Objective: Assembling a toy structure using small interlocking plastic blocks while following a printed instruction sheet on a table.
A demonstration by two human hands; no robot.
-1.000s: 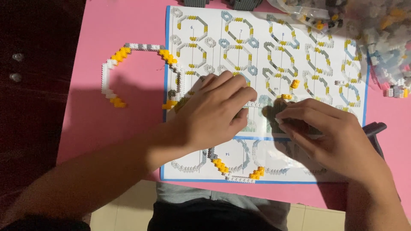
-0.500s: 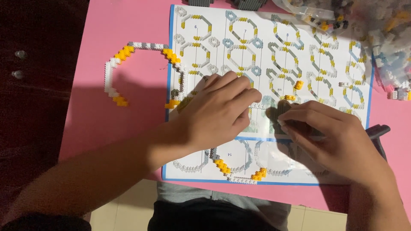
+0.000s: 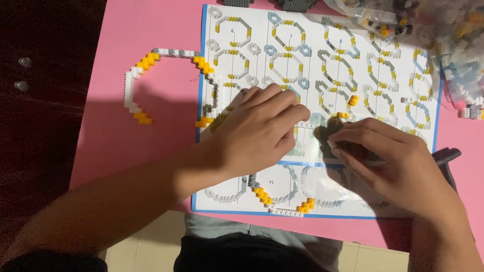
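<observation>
Little has moved: both hands stay mid-sheet [image 3: 322,60]. Left hand [image 3: 257,133] lies flat on the sheet's middle, fingers loosely spread; right hand [image 3: 388,161] pinches a small white brick [image 3: 330,144] there. Seating it on the white strip [image 3: 305,124] looks like the step; pressing needs careful alignment.

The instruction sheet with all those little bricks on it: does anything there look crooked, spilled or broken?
Nothing looks spilled or broken. The instruction sheet lies slightly askew on the pink table. The white, grey and yellow brick chain is an open arc, its ends not joined. Loose bricks stay inside the clear bag. Both hands cover the sheet's middle.
</observation>
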